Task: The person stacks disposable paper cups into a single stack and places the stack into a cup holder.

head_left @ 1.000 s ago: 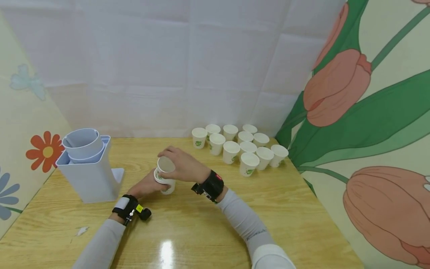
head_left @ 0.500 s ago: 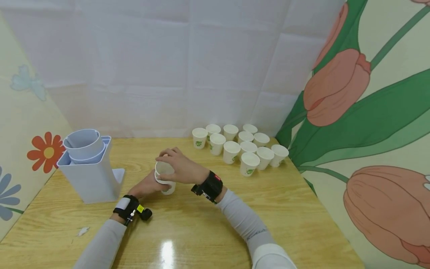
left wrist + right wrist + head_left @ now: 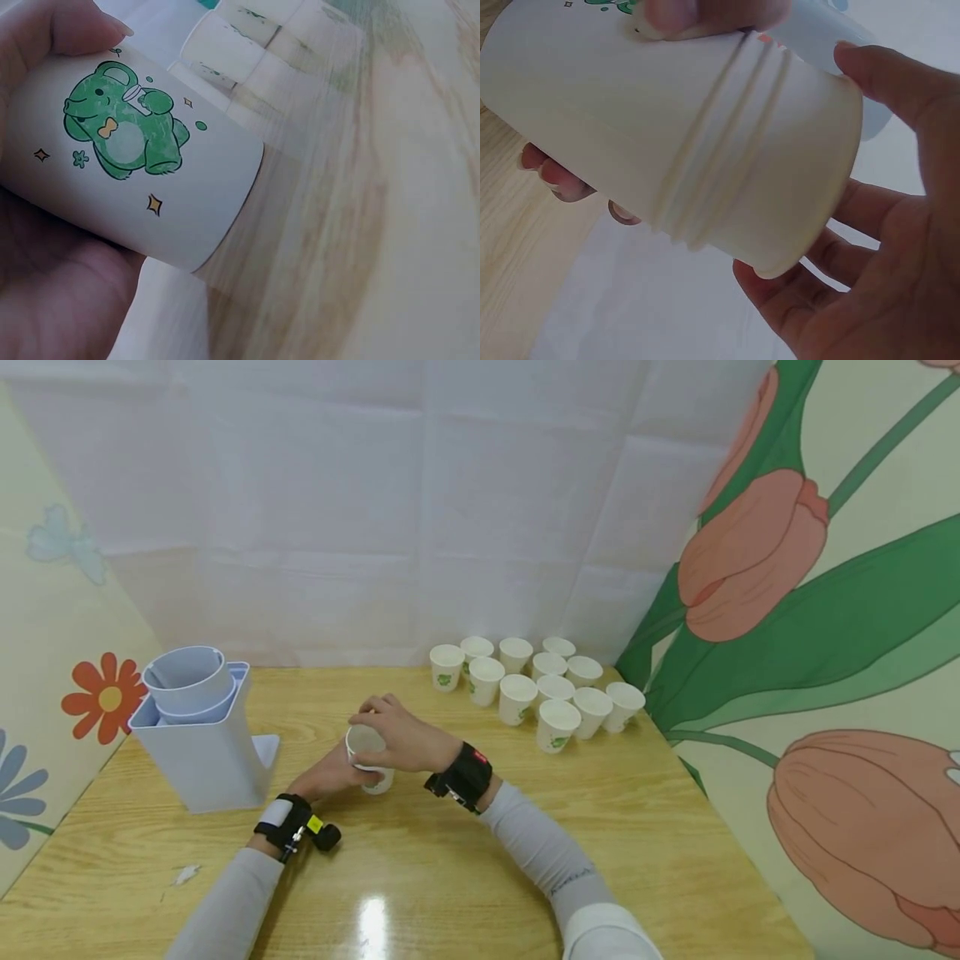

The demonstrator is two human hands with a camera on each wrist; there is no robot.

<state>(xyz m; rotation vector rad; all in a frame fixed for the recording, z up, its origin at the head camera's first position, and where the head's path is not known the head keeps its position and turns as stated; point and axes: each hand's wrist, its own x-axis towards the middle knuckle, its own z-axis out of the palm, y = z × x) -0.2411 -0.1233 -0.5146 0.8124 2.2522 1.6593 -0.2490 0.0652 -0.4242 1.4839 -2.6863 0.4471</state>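
A stack of nested white paper cups point(image 3: 377, 783) stands near the middle of the table. My left hand point(image 3: 330, 774) grips its lower body, thumb and fingers around the wall. The left wrist view shows a green cartoon animal printed on the outer cup point(image 3: 210, 172). From above, my right hand point(image 3: 412, 737) holds the top cup point(image 3: 366, 741) by its rim, with the thumb on one side and fingers on the other. In the right wrist view, several rims of the stack point(image 3: 712, 154) lie close together below the top cup's rim.
Several upright white paper cups point(image 3: 517, 700) stand grouped at the back right of the wooden table point(image 3: 465, 868). At left is a pale blue bin point(image 3: 206, 768) with round containers point(image 3: 187, 693) in it. A small white scrap point(image 3: 186, 874) lies at front left.
The top cup has moved down, deeper into the stack, with my right hand following slightly down and left. My left hand has stayed nearly still around the stack.
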